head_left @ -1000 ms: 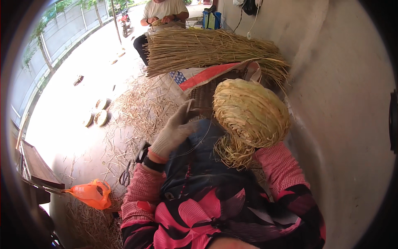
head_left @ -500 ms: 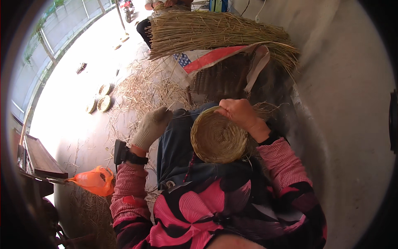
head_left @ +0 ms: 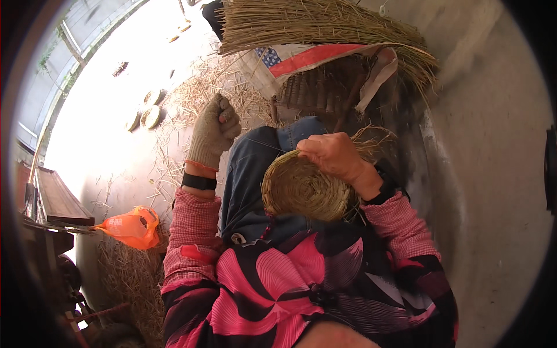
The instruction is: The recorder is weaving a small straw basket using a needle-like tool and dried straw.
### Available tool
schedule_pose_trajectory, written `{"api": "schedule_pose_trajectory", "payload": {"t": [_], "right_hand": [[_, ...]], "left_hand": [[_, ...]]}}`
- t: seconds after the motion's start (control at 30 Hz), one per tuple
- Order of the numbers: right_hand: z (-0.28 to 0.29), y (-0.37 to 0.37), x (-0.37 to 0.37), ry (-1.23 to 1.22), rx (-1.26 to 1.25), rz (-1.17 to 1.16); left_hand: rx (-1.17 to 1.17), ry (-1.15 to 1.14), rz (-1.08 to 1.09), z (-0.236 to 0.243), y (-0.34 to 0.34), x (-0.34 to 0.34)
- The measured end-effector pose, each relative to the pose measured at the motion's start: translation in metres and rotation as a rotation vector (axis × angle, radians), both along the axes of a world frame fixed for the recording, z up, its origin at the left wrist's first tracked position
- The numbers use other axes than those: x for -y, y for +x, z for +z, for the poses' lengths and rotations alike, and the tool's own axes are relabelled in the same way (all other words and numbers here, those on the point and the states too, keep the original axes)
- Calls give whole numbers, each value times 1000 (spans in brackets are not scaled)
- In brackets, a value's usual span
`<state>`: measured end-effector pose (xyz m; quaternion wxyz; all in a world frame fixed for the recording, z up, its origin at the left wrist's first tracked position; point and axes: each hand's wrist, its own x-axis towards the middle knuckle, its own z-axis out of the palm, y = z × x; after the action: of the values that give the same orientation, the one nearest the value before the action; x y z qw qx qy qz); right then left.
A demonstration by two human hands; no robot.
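A round, coiled straw basket (head_left: 299,191) rests tilted on my lap, its hollow inside facing me. My bare right hand (head_left: 332,155) is closed in a pinch on its upper rim, with loose straw strands (head_left: 374,139) trailing behind. Up and to the left, my left hand (head_left: 216,124), in a knit glove with some fingertip skin showing, is closed in a fist on a thin thread (head_left: 264,144) that stretches toward the rim. Whether a needle is also in that fist I cannot tell.
A long straw bundle (head_left: 319,26) lies on a striped woven sack (head_left: 307,58) over a bamboo seat (head_left: 307,95). Straw litters the floor, where several small baskets (head_left: 151,116) lie. An orange bag (head_left: 130,227) hangs left beside a wooden cart (head_left: 61,197). A co-worker's dark leg (head_left: 212,20) shows behind.
The basket has flipped from underside to inside showing, my right hand coming into sight on its rim. My left hand has closed and risen away from it. The view has tilted down.
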<state>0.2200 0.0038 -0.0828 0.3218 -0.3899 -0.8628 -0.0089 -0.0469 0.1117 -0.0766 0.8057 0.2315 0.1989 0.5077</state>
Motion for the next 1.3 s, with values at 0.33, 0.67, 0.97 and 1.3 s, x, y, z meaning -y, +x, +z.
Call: {"api": "schedule_pose_trajectory", "payload": {"t": [0.33,0.67,0.97,1.3], "right_hand": [[-2,2,6,23,23,-14],[7,-26,2,35,107,83],[2,12,8,39,42,-89],[-14,10,22,-9,70,-279]], "left_hand": [[-514,118,165,-21,-9,28],[-609,210,-4,51,94,-37],[-600,317,202,-12,-21,52],[-1801,1319,26,-3,38,105]]}}
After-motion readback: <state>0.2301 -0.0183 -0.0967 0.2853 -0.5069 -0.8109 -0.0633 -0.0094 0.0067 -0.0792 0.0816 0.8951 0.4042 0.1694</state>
